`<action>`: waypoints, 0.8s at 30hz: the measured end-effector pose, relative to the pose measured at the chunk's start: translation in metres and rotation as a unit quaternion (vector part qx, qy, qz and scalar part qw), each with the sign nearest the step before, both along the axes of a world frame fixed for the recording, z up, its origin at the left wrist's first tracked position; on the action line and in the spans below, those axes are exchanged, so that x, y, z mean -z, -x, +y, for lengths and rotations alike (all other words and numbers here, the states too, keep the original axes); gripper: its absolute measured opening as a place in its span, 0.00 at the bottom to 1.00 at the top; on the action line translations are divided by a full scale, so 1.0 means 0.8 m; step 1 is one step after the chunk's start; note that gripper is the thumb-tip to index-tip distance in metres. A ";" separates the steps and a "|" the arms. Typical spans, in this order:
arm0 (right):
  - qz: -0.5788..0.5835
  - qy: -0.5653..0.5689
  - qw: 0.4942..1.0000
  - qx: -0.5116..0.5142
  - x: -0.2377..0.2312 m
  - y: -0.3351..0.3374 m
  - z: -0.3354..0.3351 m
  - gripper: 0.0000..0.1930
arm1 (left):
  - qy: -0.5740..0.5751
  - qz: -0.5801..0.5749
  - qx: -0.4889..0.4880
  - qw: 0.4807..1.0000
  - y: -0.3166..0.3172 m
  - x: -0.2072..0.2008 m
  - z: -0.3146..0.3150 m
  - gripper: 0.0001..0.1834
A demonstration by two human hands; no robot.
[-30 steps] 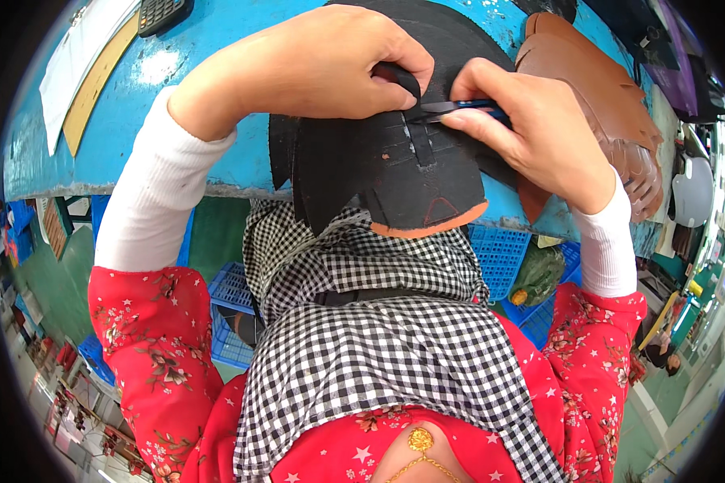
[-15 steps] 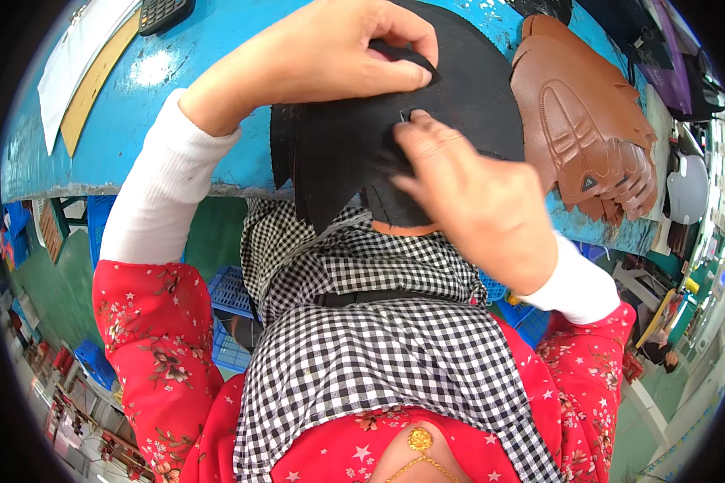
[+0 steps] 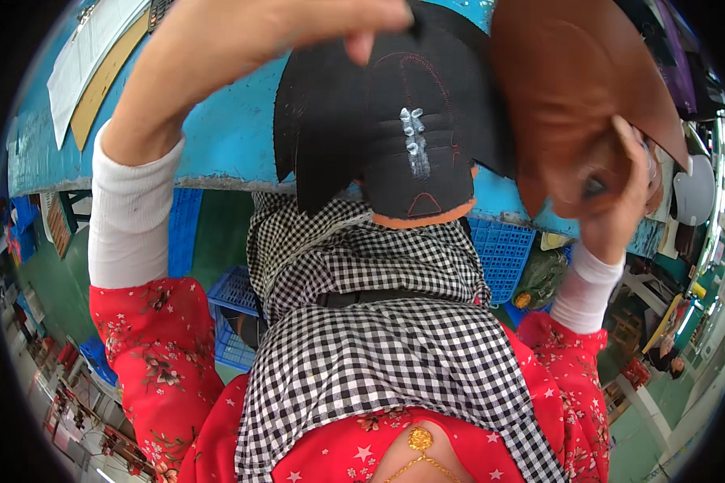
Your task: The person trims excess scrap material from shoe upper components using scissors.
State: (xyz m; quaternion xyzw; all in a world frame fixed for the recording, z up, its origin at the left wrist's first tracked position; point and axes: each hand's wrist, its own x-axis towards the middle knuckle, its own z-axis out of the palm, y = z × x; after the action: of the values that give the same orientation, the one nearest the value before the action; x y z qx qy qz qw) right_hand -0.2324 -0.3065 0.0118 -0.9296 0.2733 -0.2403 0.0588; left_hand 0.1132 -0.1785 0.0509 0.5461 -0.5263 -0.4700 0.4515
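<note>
A black panel (image 3: 330, 121) lies on the blue table, its front edge over my lap. Red stitch lines run across it, with white smears (image 3: 415, 149) down its middle and an orange-brown strip along its front edge. My left hand (image 3: 258, 36) is above the panel's far side, smeared by motion, with something dark at its fingertips; its grip is unclear. On the right, my right hand (image 3: 620, 189) grips a brown leather piece (image 3: 572, 72) near its front edge. That piece is blurred and tilted up, covering most of the brown stack.
The blue table (image 3: 217, 137) ends just in front of my lap. A white sheet (image 3: 80, 64) and a yellow strip (image 3: 109, 80) lie at the far left, beside a dark keypad device (image 3: 159, 12). Blue plastic crates (image 3: 499, 249) stand below the table.
My left hand has moved up and left off the black panel. My right hand has gone from the panel to the brown stack and lifted a leather piece. The white smears now show.
</note>
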 end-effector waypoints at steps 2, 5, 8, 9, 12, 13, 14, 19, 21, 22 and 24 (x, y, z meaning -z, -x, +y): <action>-0.164 -0.208 0.956 0.121 0.016 0.056 -0.010 0.19 | 0.049 -0.110 0.121 0.985 0.014 0.034 -0.014 0.07; -0.390 -0.399 0.784 0.272 0.010 0.078 -0.025 0.17 | 0.010 -0.188 0.185 0.965 0.033 0.055 -0.019 0.06; -0.357 -0.492 0.782 0.138 -0.002 0.110 -0.038 0.16 | -0.045 -0.217 0.211 0.952 0.045 0.053 -0.024 0.06; -0.362 -0.478 0.783 0.165 -0.002 0.096 -0.030 0.16 | -0.052 -0.250 0.213 0.943 0.048 0.057 -0.024 0.06; -0.296 -0.480 0.812 0.152 0.001 0.043 -0.001 0.14 | -0.025 -0.269 0.216 0.938 0.053 0.075 -0.024 0.05; -0.258 -0.484 0.827 0.125 0.004 0.025 0.006 0.14 | -0.028 -0.271 0.213 0.938 0.054 0.077 -0.022 0.05; -0.220 -0.484 0.840 0.106 0.003 0.012 0.017 0.13 | -0.020 -0.279 0.217 0.935 0.054 0.079 -0.023 0.05; -0.068 -0.437 0.897 -0.029 0.014 -0.034 0.033 0.09 | 0.016 -0.297 0.213 0.931 0.057 0.081 -0.024 0.04; 0.050 -0.356 0.922 -0.141 0.014 -0.061 0.032 0.06 | 0.035 -0.314 0.204 0.927 0.057 0.082 -0.020 0.04; 0.093 -0.334 0.917 -0.195 0.012 -0.075 0.034 0.05 | 0.035 -0.313 0.204 0.927 0.058 0.082 -0.020 0.04; 0.091 -0.304 0.918 -0.237 0.029 -0.089 0.035 0.07 | 0.033 -0.318 0.209 0.924 0.058 0.081 -0.019 0.05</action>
State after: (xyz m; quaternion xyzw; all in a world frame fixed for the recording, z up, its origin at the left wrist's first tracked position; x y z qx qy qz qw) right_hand -0.1610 -0.2788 -0.0114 -0.9224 0.1092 -0.0395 0.3683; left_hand 0.0670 -0.1936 -0.0138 0.5294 -0.7594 -0.3381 0.1696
